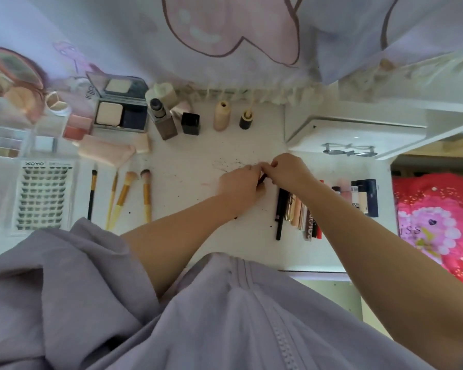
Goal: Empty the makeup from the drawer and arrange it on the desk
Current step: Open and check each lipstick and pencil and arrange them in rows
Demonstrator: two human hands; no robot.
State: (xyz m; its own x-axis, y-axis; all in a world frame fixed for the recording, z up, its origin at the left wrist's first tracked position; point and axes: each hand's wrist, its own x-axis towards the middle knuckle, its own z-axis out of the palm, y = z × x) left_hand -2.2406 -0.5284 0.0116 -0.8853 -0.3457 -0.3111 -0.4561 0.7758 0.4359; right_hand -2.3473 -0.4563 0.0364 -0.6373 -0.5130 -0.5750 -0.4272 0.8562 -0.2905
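Both hands meet mid-desk over a thin dark pencil-like makeup stick [262, 179]. The left hand [239, 184] has its fingers curled round the stick's lower part, and the right hand [286, 169] pinches the upper end, fingertips touching the left's. Just right of them sits a neat row of slim tubes and pencils [300, 212] on the white desk [187, 166]. Four wooden-handled makeup brushes [120, 193] lie to the left, with a tray of false lashes [43, 196] beyond them.
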